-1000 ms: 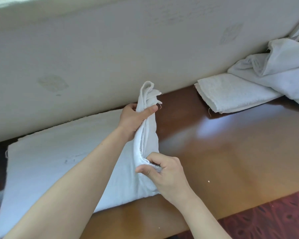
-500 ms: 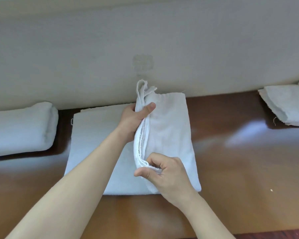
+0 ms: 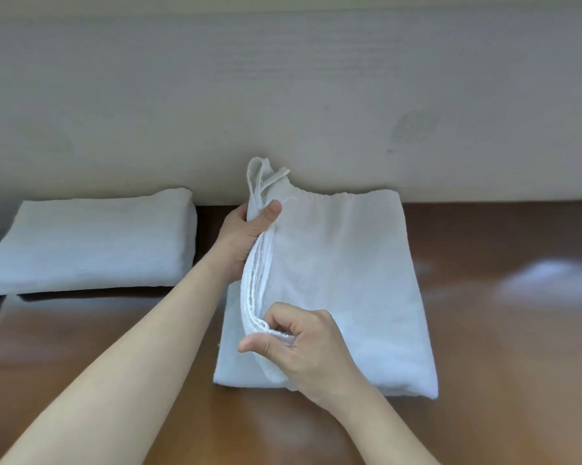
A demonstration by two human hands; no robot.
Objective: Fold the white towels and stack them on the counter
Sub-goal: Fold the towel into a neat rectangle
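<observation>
no readable text, no labels, no brands, no numbers, no signs anywhere in view

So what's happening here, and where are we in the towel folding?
A person is folding a white towel on the wooden counter. The left hand grips the far end of its stacked loose edges, and the right hand pinches the near end, lifting that side while the rest lies flat. One folded towel already sits to the left, apart from it.

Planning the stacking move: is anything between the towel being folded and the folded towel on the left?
Nothing visible: only bare counter separates the held towel from the folded towel, crossed just by the person's own left forearm.
</observation>
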